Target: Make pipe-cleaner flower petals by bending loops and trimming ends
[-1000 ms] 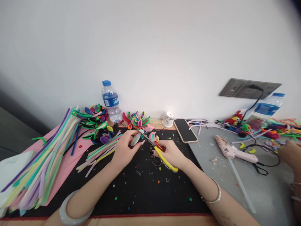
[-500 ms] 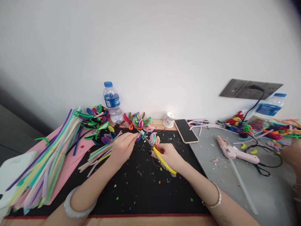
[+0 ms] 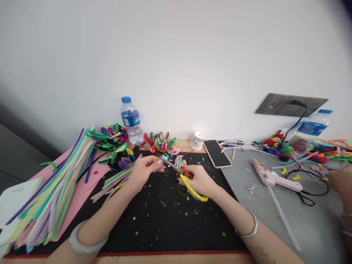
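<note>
My right hand (image 3: 198, 179) is closed around a pair of scissors (image 3: 173, 166). Red and a curved yellow length show at the handle end, and the slim metal blades point up and left. The blade tips reach the fingers of my left hand (image 3: 144, 171), which is closed with thumb and fingertips together. Whatever is pinched there is too small to make out. Just beyond my hands lie a pink and green looped pipe-cleaner piece (image 3: 179, 161) and a bunch of multicoloured pipe-cleaner petals (image 3: 162, 141).
Long pipe cleaners (image 3: 59, 190) lie on the left. Behind them stands a water bottle (image 3: 132, 123). A paper cup (image 3: 197, 141) and a phone (image 3: 217, 154) are at the back. Right are a glue gun (image 3: 275, 179) and another person's hand (image 3: 339, 183). Scraps dot the black mat (image 3: 165, 231).
My left hand has turned slightly, so its thumb and fingertips show more by the blades. The right hand keeps hold of the scissors, and its grip has shifted only a little.
</note>
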Demonstrator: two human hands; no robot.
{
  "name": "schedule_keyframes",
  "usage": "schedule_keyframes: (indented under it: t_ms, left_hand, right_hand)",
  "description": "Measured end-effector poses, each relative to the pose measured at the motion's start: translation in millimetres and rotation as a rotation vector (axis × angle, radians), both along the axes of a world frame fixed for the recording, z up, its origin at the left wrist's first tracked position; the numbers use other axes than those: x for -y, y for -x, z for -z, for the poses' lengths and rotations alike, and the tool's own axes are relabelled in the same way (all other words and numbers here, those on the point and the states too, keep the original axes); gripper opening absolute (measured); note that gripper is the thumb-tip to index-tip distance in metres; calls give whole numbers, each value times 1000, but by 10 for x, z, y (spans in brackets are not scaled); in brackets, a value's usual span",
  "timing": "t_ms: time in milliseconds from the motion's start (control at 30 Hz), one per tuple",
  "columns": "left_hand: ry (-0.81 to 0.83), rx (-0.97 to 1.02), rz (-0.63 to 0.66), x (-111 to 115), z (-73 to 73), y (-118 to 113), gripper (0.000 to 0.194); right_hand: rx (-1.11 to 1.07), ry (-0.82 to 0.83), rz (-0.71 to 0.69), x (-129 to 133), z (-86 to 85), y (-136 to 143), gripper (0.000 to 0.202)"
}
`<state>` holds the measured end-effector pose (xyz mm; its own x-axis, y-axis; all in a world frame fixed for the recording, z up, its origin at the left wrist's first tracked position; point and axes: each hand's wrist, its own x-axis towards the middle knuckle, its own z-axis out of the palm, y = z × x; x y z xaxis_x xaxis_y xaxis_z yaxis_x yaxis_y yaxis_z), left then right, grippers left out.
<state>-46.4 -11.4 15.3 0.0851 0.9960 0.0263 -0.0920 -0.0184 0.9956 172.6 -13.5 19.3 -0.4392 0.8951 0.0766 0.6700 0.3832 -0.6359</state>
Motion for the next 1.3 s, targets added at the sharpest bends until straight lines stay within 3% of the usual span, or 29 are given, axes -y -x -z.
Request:
schedule_keyframes:
  t_ms: [233, 367, 500, 600, 667, 833, 1067, 1300]
  left_hand:
    - [199, 343, 255, 47, 110, 2, 18]
    - [175, 324, 235, 60, 74, -48, 18]
    - [-38, -18, 43, 69, 11, -98, 22]
    - [-295, -396, -68, 78, 11, -83, 36]
    - [-502, -593, -111, 73, 28, -47, 32]
    - [-866, -836, -183, 35, 60, 54, 24]
    - [-976, -958, -230, 38, 66, 82, 32]
    - [-934, -1003, -240, 38, 77, 35, 18]
  right_hand:
    - [-26, -85, -189, -82, -83, -94, 31]
    - [-38, -31, -161, -87, -63, -99, 30]
    - [-60, 150, -54, -74, -29, -83, 32]
    - [-120, 247, -21, -52, -59, -66, 36]
    - [-149, 294, -33, -32, -102, -54, 38]
    - [-163, 382, -17, 18, -172, -27, 40]
    - [-156, 398, -8, 35, -124, -1, 42]
    - [-130, 357, 5, 41, -119, 16, 42]
